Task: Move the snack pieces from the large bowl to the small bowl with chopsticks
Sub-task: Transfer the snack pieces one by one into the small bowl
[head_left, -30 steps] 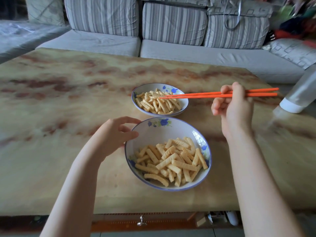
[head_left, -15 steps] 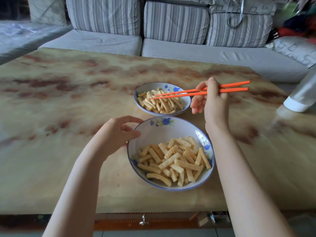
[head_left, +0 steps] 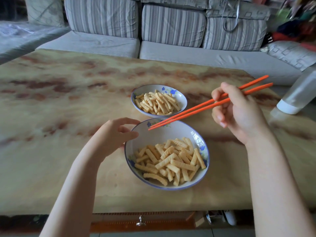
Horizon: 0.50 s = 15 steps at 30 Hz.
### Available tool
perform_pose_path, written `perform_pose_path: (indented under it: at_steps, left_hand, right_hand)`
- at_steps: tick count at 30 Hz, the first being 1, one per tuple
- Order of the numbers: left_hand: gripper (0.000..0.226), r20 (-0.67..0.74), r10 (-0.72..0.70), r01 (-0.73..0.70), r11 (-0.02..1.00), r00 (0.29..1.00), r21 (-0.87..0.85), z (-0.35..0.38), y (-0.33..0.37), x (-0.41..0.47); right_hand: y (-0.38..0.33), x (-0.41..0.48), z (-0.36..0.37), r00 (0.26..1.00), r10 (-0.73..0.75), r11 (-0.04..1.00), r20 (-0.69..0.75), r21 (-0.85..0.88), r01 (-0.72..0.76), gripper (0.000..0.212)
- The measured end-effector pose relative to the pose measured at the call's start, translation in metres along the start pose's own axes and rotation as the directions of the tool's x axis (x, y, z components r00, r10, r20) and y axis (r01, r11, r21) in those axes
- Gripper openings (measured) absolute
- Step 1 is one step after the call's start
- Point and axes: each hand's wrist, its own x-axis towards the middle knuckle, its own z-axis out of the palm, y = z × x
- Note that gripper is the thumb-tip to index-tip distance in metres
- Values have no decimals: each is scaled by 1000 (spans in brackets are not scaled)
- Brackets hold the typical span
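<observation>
Right hand (head_left: 239, 113) is curled round the chopsticks (head_left: 196, 111) near their upper ends, thumb and fingers pinching both sticks; the tips lie close together with nothing between them, over the far inner wall of the large bowl (head_left: 171, 132). On that bowl's left rim the left hand (head_left: 112, 134) cups the edge, thumb against it, fingers bent round the outside. The snack pieces (head_left: 169, 161) lie heaped in its near half; more fill the small bowl (head_left: 181, 98) just beyond, rims near or touching, I cannot tell which. Both stand on the table (head_left: 68, 108), a bottle (head_left: 299, 94) at its right edge. The pieces look light, stiff and ridged, likely brittle: the ridges should give the sticks some bite, but a hard squeeze may snap one. Best taken across the middle of a piece lying on top, clear of its neighbours
</observation>
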Motion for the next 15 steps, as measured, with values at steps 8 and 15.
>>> perform_pose_path:
  at_steps: [8,15]
  left_hand:
    - [30,5,9,-9,1000,1000,2,0,0,-1]
    - [30,10,10,-10,1000,1000,7,0,-1,1]
  right_hand:
    - [2,-6,9,995,52,994,89,-101,-43,41]
    - [10,-1,20,986,88,991,139,-110,-73,40]
